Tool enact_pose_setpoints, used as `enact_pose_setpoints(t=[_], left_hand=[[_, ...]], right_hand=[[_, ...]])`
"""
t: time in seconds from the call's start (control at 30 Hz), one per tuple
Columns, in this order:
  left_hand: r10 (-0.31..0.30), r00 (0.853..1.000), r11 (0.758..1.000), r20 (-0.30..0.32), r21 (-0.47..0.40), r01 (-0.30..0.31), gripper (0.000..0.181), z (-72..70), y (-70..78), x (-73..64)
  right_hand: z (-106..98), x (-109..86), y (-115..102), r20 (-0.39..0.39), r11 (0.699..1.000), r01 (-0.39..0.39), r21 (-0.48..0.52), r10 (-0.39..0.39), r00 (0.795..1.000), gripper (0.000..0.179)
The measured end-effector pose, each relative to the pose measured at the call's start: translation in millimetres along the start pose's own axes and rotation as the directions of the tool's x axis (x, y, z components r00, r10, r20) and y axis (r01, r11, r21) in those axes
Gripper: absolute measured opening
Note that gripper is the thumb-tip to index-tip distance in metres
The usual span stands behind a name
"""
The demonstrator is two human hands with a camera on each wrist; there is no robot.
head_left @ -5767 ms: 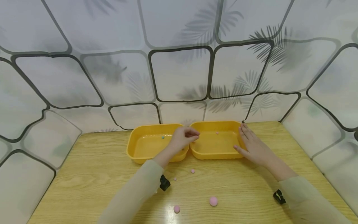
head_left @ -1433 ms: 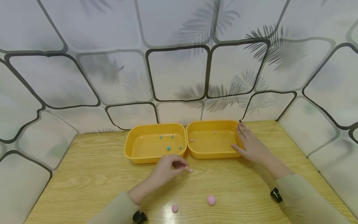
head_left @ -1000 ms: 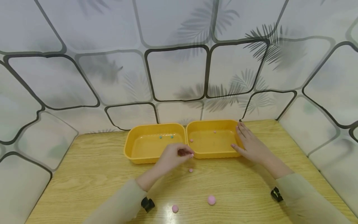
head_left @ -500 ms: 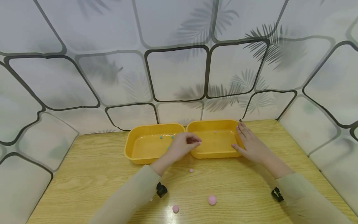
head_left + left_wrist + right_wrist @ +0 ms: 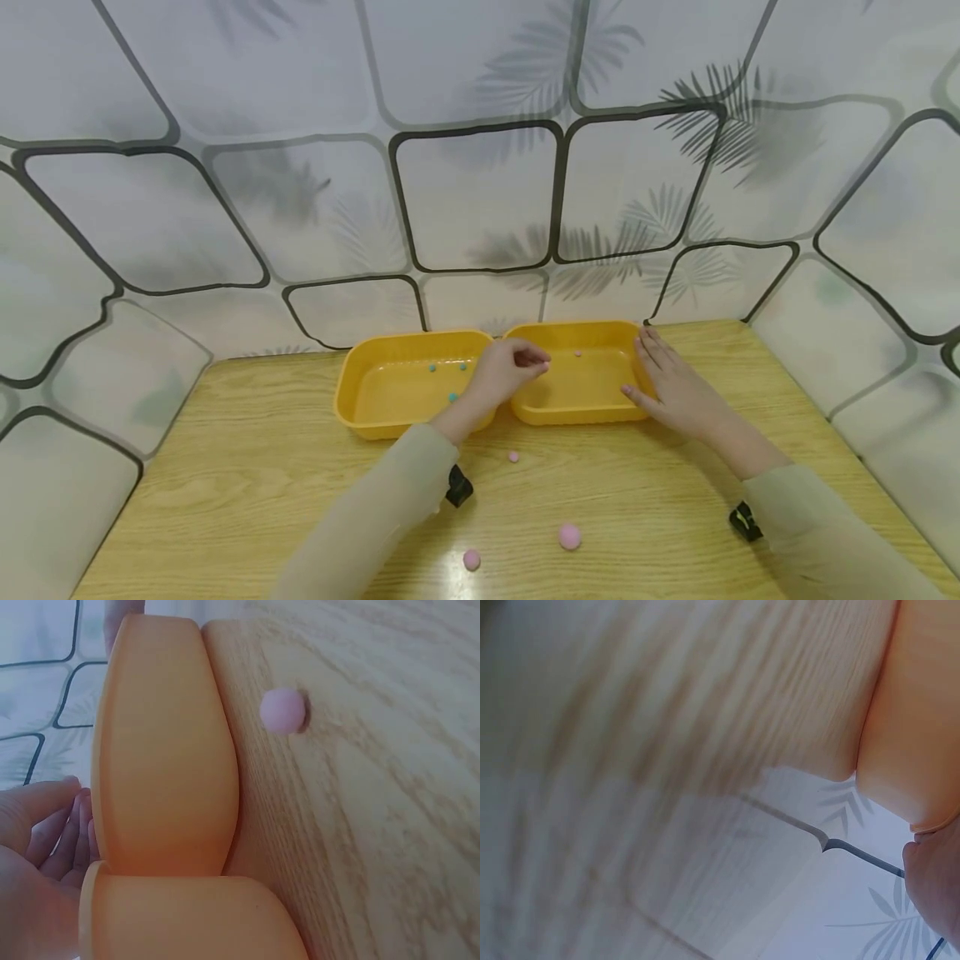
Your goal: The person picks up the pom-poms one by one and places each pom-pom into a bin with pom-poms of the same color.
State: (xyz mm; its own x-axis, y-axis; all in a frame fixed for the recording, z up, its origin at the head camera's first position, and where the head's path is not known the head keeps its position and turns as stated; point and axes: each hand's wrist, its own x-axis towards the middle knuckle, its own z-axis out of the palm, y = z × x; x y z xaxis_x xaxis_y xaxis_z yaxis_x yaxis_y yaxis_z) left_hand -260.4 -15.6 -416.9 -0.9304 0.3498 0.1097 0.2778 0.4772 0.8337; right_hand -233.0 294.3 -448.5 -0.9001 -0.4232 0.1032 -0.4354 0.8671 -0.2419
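In the head view my left hand (image 5: 497, 373) hangs over the inner end of the right yellow tray (image 5: 581, 414), pinching a tiny pink ball (image 5: 546, 367) between thumb and fingertips. The left wrist view shows that hand's fingers behind the tray wall, the ball hidden there. My right hand (image 5: 681, 390) rests with straight fingers along the right tray's outer end. Another tiny pink ball (image 5: 577, 353) lies inside this tray. Teal balls (image 5: 453, 397) lie in the left yellow tray (image 5: 378, 429), partly covered by my left wrist.
On the wooden table (image 5: 247, 483), in front of the trays, lie a small pink ball (image 5: 513, 457), a medium one (image 5: 471, 560) and a larger one (image 5: 570, 537). Both trays stand side by side near the patterned back wall (image 5: 480, 200).
My left hand has taken a tiny pink ball from the table in front of the trays and carried it up and rightward over the right tray. My right hand has stayed in place.
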Motion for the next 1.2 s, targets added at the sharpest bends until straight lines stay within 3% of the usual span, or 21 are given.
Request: enact_pose_setpoints(t=[0.47, 0.73, 0.93, 1.2], left_hand=[[0.022, 0.999, 0.996, -0.030, 0.086, -0.020, 0.012, 5.2, -0.4, 10.3], [-0.005, 0.998, 0.999, -0.059, 0.050, 0.008, 0.012, 7.3, 0.7, 11.0], [0.017, 0.997, 1.000, -0.073, 0.027, -0.016, 0.014, 6.1, 0.4, 9.2], [0.000, 1.000, 0.999, -0.029, -0.051, -0.001, 0.014, 2.6, -2.8, -2.4]], right_hand=[[1, -1.1, 1, -0.016, 1.000, 0.001, -0.006, -0.001, 1.000, 0.091], [2, -0.9, 3, -0.020, 1.000, 0.004, -0.010, -0.004, 1.000, 0.091], [2, -1.1, 2, -0.020, 1.000, 0.001, -0.014, -0.002, 1.000, 0.091], [1, -2.2, -2, -0.043, 1.000, 0.020, -0.001, -0.020, 0.999, 0.090]])
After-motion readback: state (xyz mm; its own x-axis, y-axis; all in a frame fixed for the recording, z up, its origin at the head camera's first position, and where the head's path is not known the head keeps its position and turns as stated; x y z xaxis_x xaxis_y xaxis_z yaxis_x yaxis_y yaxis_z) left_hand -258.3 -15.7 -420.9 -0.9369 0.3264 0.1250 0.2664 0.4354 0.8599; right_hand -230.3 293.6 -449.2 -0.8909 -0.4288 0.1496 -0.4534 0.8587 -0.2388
